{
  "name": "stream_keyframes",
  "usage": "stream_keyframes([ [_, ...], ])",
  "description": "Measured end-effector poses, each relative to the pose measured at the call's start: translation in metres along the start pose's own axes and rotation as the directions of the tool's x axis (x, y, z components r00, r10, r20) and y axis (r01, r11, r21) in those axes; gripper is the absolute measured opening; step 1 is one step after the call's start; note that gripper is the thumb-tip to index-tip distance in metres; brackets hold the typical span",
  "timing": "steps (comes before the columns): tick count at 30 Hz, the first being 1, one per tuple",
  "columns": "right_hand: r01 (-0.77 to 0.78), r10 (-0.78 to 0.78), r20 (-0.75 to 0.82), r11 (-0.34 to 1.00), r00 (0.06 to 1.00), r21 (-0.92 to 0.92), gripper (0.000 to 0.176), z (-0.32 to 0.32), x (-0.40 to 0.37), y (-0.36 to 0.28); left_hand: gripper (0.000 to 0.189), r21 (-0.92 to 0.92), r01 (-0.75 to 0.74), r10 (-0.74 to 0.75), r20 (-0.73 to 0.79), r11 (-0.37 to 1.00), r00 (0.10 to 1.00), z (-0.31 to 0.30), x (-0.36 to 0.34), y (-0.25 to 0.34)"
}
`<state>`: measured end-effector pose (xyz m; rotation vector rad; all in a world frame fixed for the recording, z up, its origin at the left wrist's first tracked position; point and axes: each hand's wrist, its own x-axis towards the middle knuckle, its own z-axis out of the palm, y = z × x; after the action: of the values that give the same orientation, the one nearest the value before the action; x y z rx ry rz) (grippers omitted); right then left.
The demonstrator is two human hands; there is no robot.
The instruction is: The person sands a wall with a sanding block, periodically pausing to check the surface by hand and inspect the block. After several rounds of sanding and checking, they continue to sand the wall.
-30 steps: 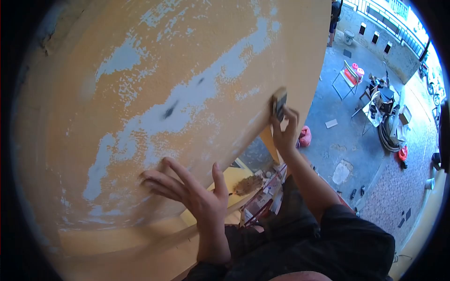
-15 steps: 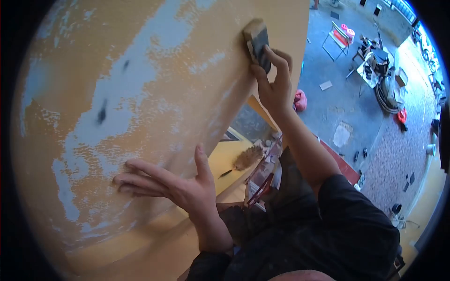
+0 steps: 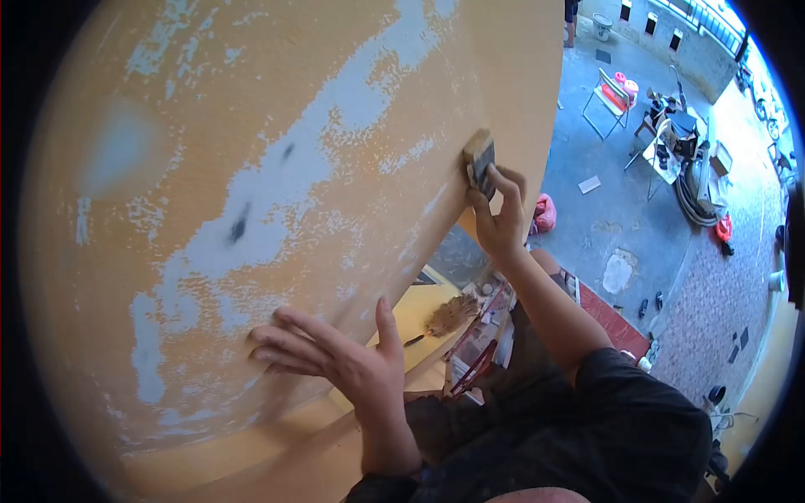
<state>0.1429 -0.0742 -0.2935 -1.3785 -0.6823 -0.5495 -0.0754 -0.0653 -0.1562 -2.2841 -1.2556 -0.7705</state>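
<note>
The yellow wall (image 3: 402,109) has pale, patchy scraped areas and dark smudges, and fills the left and middle of the head view. Near the wall's right edge, my right hand (image 3: 503,210) grips a sanding block (image 3: 480,159) between thumb and fingers. The block has a tan body and a dark grey side, and is held against the wall. Lower down, my left hand (image 3: 344,352) is open, with fingers stretched left and thumb pointing up. It rests on or very near the wall; exact contact is hard to tell.
Below the wall, a yellow ledge (image 3: 411,306) bears a brown, bristly clump (image 3: 453,314) and clutter. To the right, a folding chair (image 3: 610,102), a heaped table (image 3: 658,163), a hose and a pink bag (image 3: 545,214) stand on the floor. A person's leg (image 3: 571,29) shows far off.
My right hand has moved the sanding block down along the wall, closer to my left hand. The whole view has shifted; my left hand stays at nearly the same wall spot.
</note>
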Motion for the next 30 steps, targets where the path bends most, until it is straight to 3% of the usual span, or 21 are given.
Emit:
stream_keyframes([
  [2, 0.052, -0.052, -0.032, 0.999, 0.998, -0.008, 0.037, -0.001, 0.018, -0.004, 0.106, 0.029, -0.037, 0.036, 0.004, 0.999, 0.999, 0.003, -0.002, -0.001],
  [3, -0.017, 0.020, -0.049, 0.998, 0.999, 0.063, 0.039, 0.000, 0.034, -0.015, 0.106, 0.039, -0.048, 0.045, 0.058, 0.998, 0.997, 0.004, -0.004, -0.002],
  [5, 0.008, -0.009, -0.024, 1.000, 1.000, -0.016, 0.040, -0.002, 0.029, -0.011, 0.108, 0.025, -0.046, 0.048, -0.049, 0.999, 0.998, 0.006, 0.001, 0.000],
  [8, 0.004, -0.004, 0.003, 1.000, 1.000, -0.005, 0.041, -0.009, -0.005, 0.007, 0.112, 0.053, -0.048, 0.051, -0.043, 0.997, 0.998, 0.000, 0.000, -0.005],
  [13, 0.054, -0.053, -0.024, 0.998, 0.998, 0.019, 0.041, -0.007, 0.033, -0.011, 0.110, 0.052, -0.085, 0.086, -0.016, 0.995, 0.996, 0.007, 0.000, 0.003],
  [18, 0.056, -0.056, 0.003, 0.998, 0.998, 0.028, 0.042, -0.004, 0.010, 0.007, 0.107, 0.076, 0.029, -0.023, -0.076, 0.997, 0.997, 0.015, 0.004, 0.003],
  [19, 0.013, -0.013, 0.006, 0.999, 1.000, 0.034, 0.042, -0.009, 0.001, 0.009, 0.107, 0.100, 0.012, -0.007, -0.045, 0.995, 0.999, 0.015, 0.002, 0.002],
  [20, 0.083, -0.083, 0.030, 0.997, 0.996, -0.008, 0.043, -0.009, 0.020, 0.000, 0.107, 0.076, 0.004, 0.002, -0.072, 0.997, 0.997, 0.014, 0.005, 0.006],
  [21, 0.053, -0.052, 0.024, 0.998, 0.998, -0.042, 0.043, -0.007, 0.033, -0.007, 0.107, 0.095, -0.030, 0.029, 0.006, 0.995, 1.000, 0.012, 0.005, 0.008],
  [23, 0.006, -0.002, -0.038, 0.993, 0.999, 0.115, 0.043, -0.001, 0.038, -0.013, 0.106, 0.080, -0.013, 0.020, -0.085, 0.997, 0.996, 0.015, 0.006, 0.009],
  [26, -0.033, 0.033, -0.001, 0.997, 0.999, 0.071, 0.042, -0.003, -0.019, 0.013, 0.108, 0.122, -0.014, 0.027, -0.109, 0.992, 0.994, 0.014, 0.004, -0.001],
  [30, 0.035, -0.034, -0.009, 0.998, 0.999, 0.054, 0.042, -0.006, 0.019, -0.004, 0.110, 0.153, 0.008, 0.008, -0.104, 0.988, 0.995, 0.013, 0.003, 0.003],
])
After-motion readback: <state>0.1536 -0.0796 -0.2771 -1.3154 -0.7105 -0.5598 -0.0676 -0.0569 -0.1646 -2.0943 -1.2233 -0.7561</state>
